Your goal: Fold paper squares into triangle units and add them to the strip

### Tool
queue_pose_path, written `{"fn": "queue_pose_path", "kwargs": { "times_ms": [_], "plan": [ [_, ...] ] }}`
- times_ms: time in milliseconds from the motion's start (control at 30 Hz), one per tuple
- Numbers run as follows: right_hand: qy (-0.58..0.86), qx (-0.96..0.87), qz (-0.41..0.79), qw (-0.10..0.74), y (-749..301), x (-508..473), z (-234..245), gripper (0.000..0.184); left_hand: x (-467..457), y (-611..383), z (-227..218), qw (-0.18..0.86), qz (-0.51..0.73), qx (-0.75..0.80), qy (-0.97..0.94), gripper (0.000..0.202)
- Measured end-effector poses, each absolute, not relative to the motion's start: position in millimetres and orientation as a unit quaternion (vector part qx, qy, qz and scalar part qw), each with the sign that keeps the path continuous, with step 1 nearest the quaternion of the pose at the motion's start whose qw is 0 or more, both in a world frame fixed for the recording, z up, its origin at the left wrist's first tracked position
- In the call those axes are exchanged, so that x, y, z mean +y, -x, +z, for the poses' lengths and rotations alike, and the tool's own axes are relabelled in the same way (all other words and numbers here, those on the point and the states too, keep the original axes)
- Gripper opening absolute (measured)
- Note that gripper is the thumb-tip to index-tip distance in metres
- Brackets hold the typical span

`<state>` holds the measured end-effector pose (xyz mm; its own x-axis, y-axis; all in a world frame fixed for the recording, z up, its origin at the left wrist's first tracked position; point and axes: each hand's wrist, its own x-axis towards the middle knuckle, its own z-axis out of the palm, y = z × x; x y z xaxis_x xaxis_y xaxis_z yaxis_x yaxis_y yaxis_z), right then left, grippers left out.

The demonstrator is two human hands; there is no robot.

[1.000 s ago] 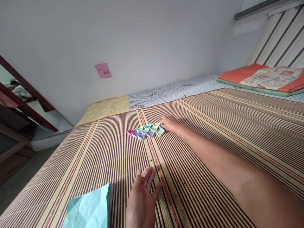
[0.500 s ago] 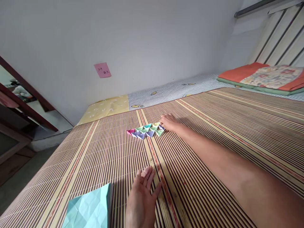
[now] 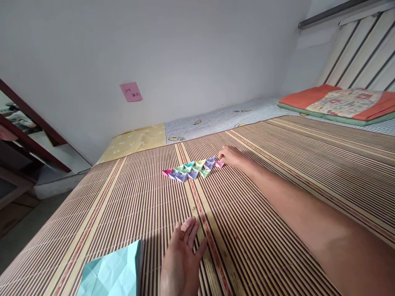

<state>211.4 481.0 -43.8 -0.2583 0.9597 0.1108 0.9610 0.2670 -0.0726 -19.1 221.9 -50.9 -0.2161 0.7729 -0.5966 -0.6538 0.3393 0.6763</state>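
Observation:
Small folded paper boats (image 3: pixel 189 169) in several colours stand close together in slanting rows on the striped bamboo mat. A light pink paper boat (image 3: pixel 219 164) sits at the right end of the group. My right hand (image 3: pixel 231 156) is there, fingers bent and closed at that boat's upper edge; the fingertips are partly hidden. My left hand (image 3: pixel 182 257) rests near the front, palm turned up, with fingers stretched out and nothing in it. Left of it lies a creased light-teal folded paper (image 3: pixel 111 271), cut off by the bottom edge.
The bamboo mat (image 3: pixel 262 213) covers the bed. Behind it are patterned sheet (image 3: pixel 210 119) and a white wall with a pink note (image 3: pixel 131 91). A folded orange and floral quilt (image 3: pixel 339 102) lies at back right. The bed's edge drops off at left.
My right hand has moved slightly right, uncovering purple paper boats and the light pink one. My left hand keeps its open pose. The whole view has shifted a little.

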Motion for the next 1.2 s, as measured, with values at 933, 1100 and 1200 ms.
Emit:
{"fn": "queue_pose_path", "kwargs": {
  "times_ms": [933, 1100, 1200],
  "plan": [
    [0.577, -0.814, -0.065, 0.024, -197, 482, -47, 0.032, 222, 20, -50, 0.628, 0.572, 0.526, -0.041, 0.036],
    [0.57, -0.818, -0.07, 0.024, -197, 480, -46, 0.032, 220, 19, -48, 0.626, 0.569, 0.531, -0.053, 0.035],
    [0.568, -0.82, -0.068, 0.036, -198, 479, -45, 0.032, 220, 19, -47, 0.628, 0.57, 0.528, -0.054, 0.035]
  ]
}}
